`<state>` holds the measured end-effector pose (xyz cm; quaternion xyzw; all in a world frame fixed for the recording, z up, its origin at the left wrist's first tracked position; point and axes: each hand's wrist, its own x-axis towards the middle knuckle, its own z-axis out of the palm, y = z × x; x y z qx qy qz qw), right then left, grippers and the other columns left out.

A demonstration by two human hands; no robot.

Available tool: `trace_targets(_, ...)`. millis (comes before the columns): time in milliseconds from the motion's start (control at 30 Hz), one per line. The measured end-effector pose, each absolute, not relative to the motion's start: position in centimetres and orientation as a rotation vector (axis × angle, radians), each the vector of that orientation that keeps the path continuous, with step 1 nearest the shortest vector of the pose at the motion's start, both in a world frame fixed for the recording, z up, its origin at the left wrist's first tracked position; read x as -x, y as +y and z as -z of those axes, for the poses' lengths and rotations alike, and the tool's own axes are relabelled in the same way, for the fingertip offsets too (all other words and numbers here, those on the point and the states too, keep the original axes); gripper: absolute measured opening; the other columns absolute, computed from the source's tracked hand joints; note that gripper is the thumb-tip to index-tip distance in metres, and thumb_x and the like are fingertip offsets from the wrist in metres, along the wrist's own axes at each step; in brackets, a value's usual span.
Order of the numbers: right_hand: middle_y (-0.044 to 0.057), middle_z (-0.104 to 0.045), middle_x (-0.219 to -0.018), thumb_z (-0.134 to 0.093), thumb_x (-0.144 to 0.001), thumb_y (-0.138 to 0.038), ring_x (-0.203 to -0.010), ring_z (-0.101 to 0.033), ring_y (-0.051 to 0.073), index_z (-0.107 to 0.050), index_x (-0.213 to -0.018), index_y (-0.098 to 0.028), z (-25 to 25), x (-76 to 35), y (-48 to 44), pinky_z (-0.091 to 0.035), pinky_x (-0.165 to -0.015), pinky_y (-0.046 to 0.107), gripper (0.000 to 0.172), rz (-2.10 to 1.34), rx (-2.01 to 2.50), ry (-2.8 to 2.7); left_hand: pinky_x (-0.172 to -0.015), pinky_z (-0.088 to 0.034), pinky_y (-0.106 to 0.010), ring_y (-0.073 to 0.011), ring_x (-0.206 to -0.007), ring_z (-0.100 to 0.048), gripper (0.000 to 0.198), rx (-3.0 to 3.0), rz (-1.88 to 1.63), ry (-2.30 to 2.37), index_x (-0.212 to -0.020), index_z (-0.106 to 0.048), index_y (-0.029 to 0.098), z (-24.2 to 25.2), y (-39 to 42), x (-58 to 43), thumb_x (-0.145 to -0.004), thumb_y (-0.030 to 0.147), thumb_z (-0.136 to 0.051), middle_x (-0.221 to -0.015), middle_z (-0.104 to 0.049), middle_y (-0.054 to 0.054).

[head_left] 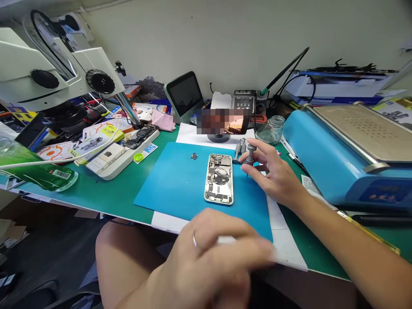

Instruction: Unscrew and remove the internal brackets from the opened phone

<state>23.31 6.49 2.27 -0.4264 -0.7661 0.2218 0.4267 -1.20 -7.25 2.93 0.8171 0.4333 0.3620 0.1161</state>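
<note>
1 glass jar (270, 132), contents unclear, beyond right hand (278, 178). 1 opened phone (219, 195), internals (222, 176) inside, on 1 blue mat (167, 180). Right fingers gripping 1 grey screwdriver (250, 155); left hand (209, 257) blurred, can't tell.

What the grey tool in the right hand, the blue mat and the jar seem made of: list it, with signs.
Grey tool: probably metal, satin, from its even grey and soft highlights; coated plastic is possible.
Blue mat: likely silicone or rubber, matte, as it lies flat with little glare.
Jar: seemingly clear glass, glossy, from its see-through wall and bright reflections.
</note>
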Motion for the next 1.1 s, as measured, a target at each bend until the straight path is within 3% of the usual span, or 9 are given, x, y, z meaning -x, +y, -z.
trace_targets(133, 0.003, -0.069, -0.109, -0.062, -0.101, -0.019, -0.096, -0.074, 0.018, -0.038, -0.147, -0.033, -1.1, -21.7, 5.6, -0.064, -0.075, 0.030, 0.054, -0.533, 0.920, -1.779, -0.090, -0.055, -0.034, -0.0190, -0.104, -0.062, 0.034, -2.466, -1.190, 1.225, -0.117, -0.066, 0.021, 0.1, -4.0, 0.4, -0.096, 0.004, -0.046, -0.115, -0.069, -0.006)
trace_targets(300, 0.000, -0.069, -0.105, -0.062, -0.100, -0.012, -0.094, -0.076, 0.016, -0.040, -0.145, -0.037, -0.4, -20.4, 4.5, -0.068, -0.081, 0.032, 0.056, -0.534, 0.743, -1.789, -0.104, -0.045, -0.042, -0.0271, -0.119, -0.056, 0.037, -2.523, -1.136, 1.321, -0.129, -0.066, 0.020, 1.8, -3.3, -0.6, -0.095, 0.011, -0.054, -0.129, -0.066, -0.009)
trace_targets(433, 0.000, -0.071, -0.107, -0.062, -0.098, -0.004, -0.095, -0.076, 0.014, -0.040, -0.146, -0.038, -0.7, -20.8, 4.0, -0.068, -0.081, 0.029, 0.063, -0.532, 0.656, -1.809, -0.108, -0.040, -0.042, -0.0273, -0.124, -0.054, 0.042, -2.528, -1.069, 1.418, -0.138, -0.063, 0.019, 1.5, -3.6, -1.1, -0.098, 0.019, -0.054, -0.133, -0.062, -0.010)
trace_targets(633, 0.001, -0.071, -0.109, -0.063, -0.097, -0.001, -0.100, -0.076, 0.014, -0.040, -0.148, -0.037, -0.9, -21.4, 3.9, -0.068, -0.081, 0.029, 0.066, -0.551, 0.636, -1.837, -0.095, -0.041, -0.041, -0.0259, -0.106, -0.055, 0.042, -2.503, -1.043, 1.521, -0.137, -0.067, 0.022, 1.5, -3.9, -1.0, -0.097, 0.026, -0.054, -0.113, -0.062, -0.009)
trace_targets(833, 0.001, -0.070, -0.106, -0.062, -0.100, -0.007, -0.093, -0.076, 0.015, -0.042, -0.145, -0.036, -0.7, -21.4, 4.2, -0.068, -0.079, 0.029, 0.058, -0.596, 0.666, -1.845, -0.077, -0.037, -0.037, -0.0225, -0.087, -0.051, 0.043, -2.485, -1.029, 1.559, -0.134, -0.070, 0.023, 1.6, -4.0, -1.0, -0.094, 0.027, -0.055, -0.093, -0.057, -0.007)
trace_targets(1100, 0.001, -0.070, -0.104, -0.062, -0.101, -0.012, -0.093, -0.076, 0.015, -0.043, -0.143, -0.036, -0.6, -21.2, 4.4, -0.067, -0.078, 0.029, 0.051, -0.646, 0.691, -1.851, -0.070, -0.032, -0.037, -0.0217, -0.081, -0.049, 0.042, -2.485, -1.009, 1.558, -0.132, -0.071, 0.022, 1.7, -3.9, -1.0, -0.092, 0.028, -0.058, -0.084, -0.055, -0.004)
